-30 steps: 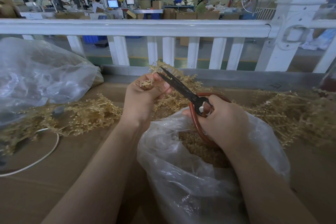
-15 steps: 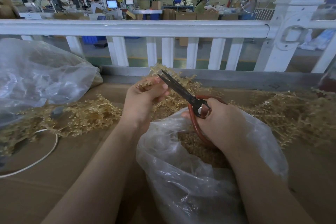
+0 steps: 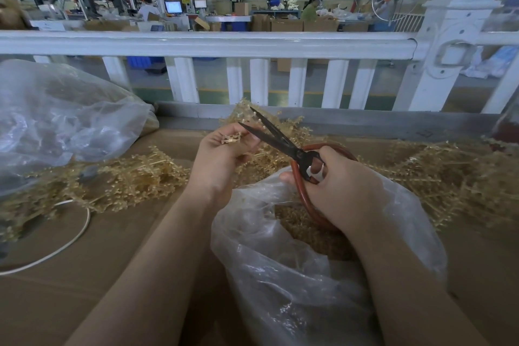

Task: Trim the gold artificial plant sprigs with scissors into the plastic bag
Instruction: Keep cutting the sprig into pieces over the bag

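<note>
Gold sprig (image 3: 230, 138), light, stiff, brittle plastic: left hand (image 3: 222, 161) pinches it near the cut end. Right hand (image 3: 341, 191) grips scissors (image 3: 276, 137), blades parted, at sprig's 3 o'clock. Bag (image 3: 295, 275) sits at 6 o'clock.

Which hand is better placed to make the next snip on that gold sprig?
The right hand. It already grips the scissors, whose open blades point at the sprig pinched in the left hand, just above the plastic bag.

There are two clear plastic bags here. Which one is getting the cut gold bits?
The open plastic bag under the right hand, gold cuttings inside; the other bag lies off left.
</note>
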### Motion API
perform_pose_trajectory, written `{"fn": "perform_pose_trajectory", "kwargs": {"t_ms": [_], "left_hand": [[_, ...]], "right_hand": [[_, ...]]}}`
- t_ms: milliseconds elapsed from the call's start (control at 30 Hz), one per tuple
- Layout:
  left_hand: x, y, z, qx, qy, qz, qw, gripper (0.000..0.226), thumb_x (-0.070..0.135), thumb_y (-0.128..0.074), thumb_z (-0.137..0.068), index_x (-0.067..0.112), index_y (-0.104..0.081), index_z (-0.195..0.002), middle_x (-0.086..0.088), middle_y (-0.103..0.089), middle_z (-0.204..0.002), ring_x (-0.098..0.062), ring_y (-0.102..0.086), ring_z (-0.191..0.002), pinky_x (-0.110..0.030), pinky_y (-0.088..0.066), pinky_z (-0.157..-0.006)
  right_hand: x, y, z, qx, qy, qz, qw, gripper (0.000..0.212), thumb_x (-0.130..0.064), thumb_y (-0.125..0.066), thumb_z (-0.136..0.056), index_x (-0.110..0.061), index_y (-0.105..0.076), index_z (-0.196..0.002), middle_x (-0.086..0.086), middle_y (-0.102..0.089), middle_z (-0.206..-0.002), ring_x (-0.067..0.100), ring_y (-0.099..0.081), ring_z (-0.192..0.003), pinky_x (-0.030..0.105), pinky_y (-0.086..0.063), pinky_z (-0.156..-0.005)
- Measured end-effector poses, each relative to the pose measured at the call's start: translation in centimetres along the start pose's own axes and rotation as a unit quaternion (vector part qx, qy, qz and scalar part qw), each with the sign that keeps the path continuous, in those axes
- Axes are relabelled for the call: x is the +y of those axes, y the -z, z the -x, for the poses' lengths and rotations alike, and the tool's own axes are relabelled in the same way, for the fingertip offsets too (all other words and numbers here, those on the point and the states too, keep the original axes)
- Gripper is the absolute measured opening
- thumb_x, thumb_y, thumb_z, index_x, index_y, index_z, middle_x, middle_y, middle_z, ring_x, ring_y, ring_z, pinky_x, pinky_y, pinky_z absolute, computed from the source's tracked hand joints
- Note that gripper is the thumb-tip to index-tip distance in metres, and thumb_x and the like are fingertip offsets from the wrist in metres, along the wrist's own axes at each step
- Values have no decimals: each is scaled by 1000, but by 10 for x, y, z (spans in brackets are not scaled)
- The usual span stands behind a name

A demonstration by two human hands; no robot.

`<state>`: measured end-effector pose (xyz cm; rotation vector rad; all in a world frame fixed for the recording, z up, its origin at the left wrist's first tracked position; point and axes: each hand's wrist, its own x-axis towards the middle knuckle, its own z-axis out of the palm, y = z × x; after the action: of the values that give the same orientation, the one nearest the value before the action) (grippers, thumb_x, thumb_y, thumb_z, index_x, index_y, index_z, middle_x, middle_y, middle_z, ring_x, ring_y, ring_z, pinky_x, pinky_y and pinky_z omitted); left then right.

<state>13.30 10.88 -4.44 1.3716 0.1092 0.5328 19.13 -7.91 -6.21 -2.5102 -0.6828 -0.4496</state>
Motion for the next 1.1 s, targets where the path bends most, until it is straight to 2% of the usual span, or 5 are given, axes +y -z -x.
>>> {"fn": "perform_pose_trajectory", "kwargs": {"t_ms": [300,467,733,900,1100], "left_hand": [[-1,-5,5,-27,10,-20,999,9,7,-69,-86,8,-74,-93,2,-67,-77,-10,-52,-69,-23,-37,-63],[-1,-9,7,-17,36,20,999,31,25,-76,-68,11,-75,-95,-1,-70,-85,-19,-54,-86,-35,-38,-84],[-1,-12,9,-24,45,49,997,27,20,-74,-69,10,-72,-94,3,-70,-76,-11,-58,-73,-35,-38,-86],[0,-12,8,-28,56,56,996,26,20,-74,-71,11,-69,-95,4,-68,-72,-11,-56,-72,-41,-34,-89],[2,-11,10,-44,47,43,997,30,19,-73,-71,7,-68,-98,4,-69,-72,-7,-62,-69,-32,-39,-78]], "right_hand": [[-2,-1,-1,17,2,-2,1000,73,-94,-36,-66,-33,-57,-99,-26,-45,-71,-4,-43,-62,19,-35,-54],[-2,-2,0,35,5,-5,999,77,-97,-23,-60,-32,-53,-90,-23,-46,-66,-4,-42,-60,21,-37,-53],[-2,-3,3,58,23,-18,998,77,-97,-24,-62,-30,-56,-83,-22,-46,-61,-5,-41,-55,17,-33,-52],[0,-5,4,70,36,-39,996,81,-95,-30,-66,-23,-63,-82,-18,-51,-60,0,-44,-54,23,-42,-53],[1,-6,3,69,36,-42,996,76,-95,-28,-67,-30,-61,-87,-23,-45,-61,-6,-40,-55,17,-35,-52]]}}
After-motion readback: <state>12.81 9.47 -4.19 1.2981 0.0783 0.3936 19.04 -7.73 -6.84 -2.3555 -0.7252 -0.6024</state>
